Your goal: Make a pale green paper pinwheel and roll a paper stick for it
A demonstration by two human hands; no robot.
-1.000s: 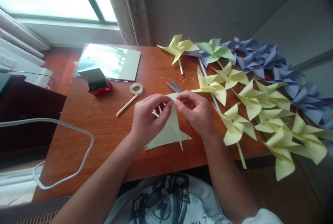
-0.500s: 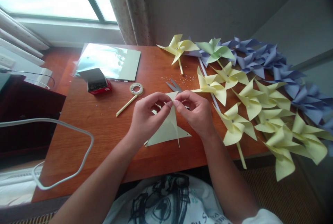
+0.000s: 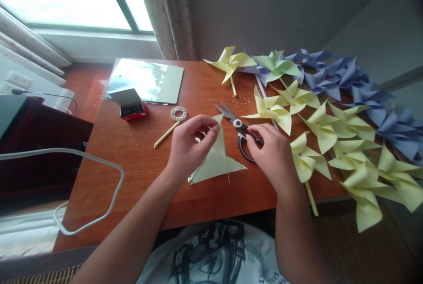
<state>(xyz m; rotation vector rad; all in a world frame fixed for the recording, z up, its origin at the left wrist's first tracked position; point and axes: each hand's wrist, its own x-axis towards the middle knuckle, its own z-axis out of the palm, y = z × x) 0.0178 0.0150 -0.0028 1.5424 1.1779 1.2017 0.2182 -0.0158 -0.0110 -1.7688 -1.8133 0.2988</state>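
- Head view: at the centre of the frame, the left hand (image 3: 191,143) pinches the top tip of a pale sheet of paper (image 3: 214,165) between thumb and fingers.
- The paper is cut and partly bent, below the left hand; its lower points reach toward lower centre, with small dark dots near two corners.
- Right of centre, the right hand (image 3: 271,147) has thumb and forefinger at the handles of the scissors (image 3: 238,123); I cannot tell whether they grip firmly.
- The scissors lie on the table (image 3: 132,178), blades parted toward the upper left.
- Step in hand, as I judge it: steadying the paper with one hand while handling the scissors with the other.
- The next move seems to call for a steady left pinch and scissor points kept off the paper.
- Left of centre: stick (image 3: 163,138), tape (image 3: 178,113), and red box (image 3: 134,110) with its lid up.
- Right side: yellow pinwheels (image 3: 306,160), with blue ones (image 3: 350,75) behind.
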